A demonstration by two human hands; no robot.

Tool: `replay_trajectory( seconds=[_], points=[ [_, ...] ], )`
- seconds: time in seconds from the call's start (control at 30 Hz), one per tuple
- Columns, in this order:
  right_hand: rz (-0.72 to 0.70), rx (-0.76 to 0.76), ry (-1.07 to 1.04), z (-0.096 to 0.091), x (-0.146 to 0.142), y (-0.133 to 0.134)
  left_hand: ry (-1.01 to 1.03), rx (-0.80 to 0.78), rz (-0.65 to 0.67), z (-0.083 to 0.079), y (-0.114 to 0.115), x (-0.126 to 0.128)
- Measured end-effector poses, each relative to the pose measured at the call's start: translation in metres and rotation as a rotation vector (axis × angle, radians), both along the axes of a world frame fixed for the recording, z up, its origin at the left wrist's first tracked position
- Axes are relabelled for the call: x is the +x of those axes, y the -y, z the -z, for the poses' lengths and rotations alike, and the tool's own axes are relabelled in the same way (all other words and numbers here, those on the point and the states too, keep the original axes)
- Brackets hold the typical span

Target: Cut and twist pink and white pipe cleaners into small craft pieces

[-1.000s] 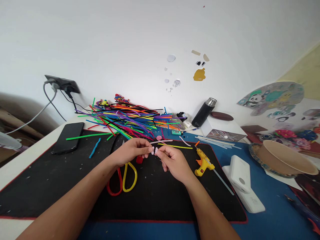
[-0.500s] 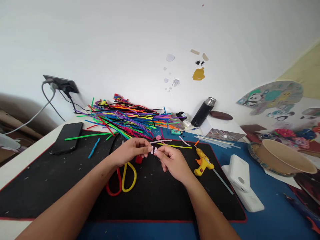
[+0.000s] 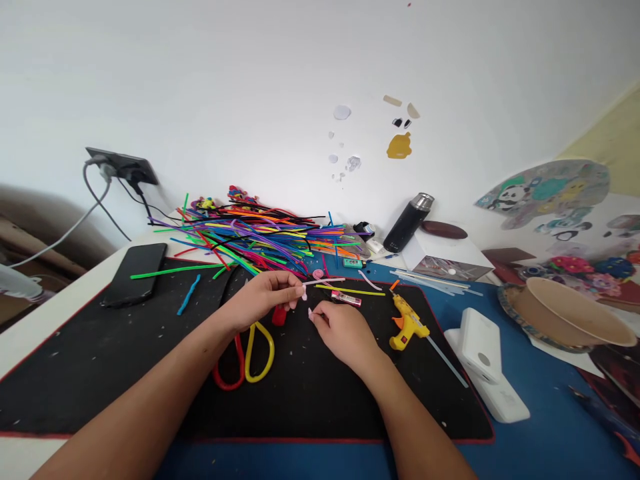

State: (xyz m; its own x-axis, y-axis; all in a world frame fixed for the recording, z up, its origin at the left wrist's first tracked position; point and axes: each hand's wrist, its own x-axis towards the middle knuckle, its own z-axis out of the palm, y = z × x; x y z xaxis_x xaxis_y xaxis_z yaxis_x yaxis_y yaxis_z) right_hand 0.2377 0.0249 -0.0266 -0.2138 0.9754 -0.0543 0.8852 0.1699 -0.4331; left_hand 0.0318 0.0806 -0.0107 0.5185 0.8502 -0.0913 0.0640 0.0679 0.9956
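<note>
My left hand (image 3: 273, 298) is closed, pinching a small pale pink piece (image 3: 304, 293) between thumb and fingertips. A little lower and to the right, my right hand (image 3: 347, 333) is pinched on another tiny pale pink piece (image 3: 310, 312), mostly hidden by the fingers. A narrow gap separates the two pieces. Scissors (image 3: 260, 380) with one red and one yellow handle lie under my left wrist, blades mostly covered. Beside them is a small red object (image 3: 279, 316). Just beyond my right hand lie a pink lighter (image 3: 346, 299) and a yellow pipe cleaner (image 3: 360, 291).
A pile of coloured pipe cleaners (image 3: 260, 233) lies along the wall. Right of my hands sits a yellow glue gun (image 3: 407, 325), near white power-bank-like blocks (image 3: 481, 347). A black flask (image 3: 407, 223) stands tilted in view behind; a phone (image 3: 135, 273) rests at left.
My hands have drawn slightly apart, the right one moving down, and the gap between the pale pieces is wider. The pink lighter behind my right hand now shows.
</note>
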Motion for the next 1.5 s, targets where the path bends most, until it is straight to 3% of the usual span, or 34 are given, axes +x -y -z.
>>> replay_trajectory(
  seconds=[0.57, 0.77, 0.93, 1.03, 1.23, 1.5],
  points=[
    [0.026, 0.008, 0.053, 0.005, 0.001, -0.001, -0.018, 0.009, -0.012, -0.001, 0.001, 0.000],
    [0.097, 0.060, -0.322, 0.002, 0.004, -0.003, 0.005, 0.008, -0.022, 0.000, 0.000, 0.000],
    [0.071, -0.044, -0.739, 0.006, -0.001, 0.000, 0.013, 0.015, -0.029, 0.000, 0.000, 0.000],
    [0.058, -0.089, -0.876, 0.008, -0.004, 0.002, -0.006, 0.028, -0.038, 0.002, 0.000, 0.001],
    [0.082, -0.100, -0.966, 0.007, -0.009, 0.002, -0.017, 0.092, -0.030, 0.001, 0.004, 0.008],
    [0.118, -0.022, -0.877, 0.003, -0.007, 0.003, -0.090, 0.142, 0.063, -0.002, 0.006, 0.006]
  ],
)
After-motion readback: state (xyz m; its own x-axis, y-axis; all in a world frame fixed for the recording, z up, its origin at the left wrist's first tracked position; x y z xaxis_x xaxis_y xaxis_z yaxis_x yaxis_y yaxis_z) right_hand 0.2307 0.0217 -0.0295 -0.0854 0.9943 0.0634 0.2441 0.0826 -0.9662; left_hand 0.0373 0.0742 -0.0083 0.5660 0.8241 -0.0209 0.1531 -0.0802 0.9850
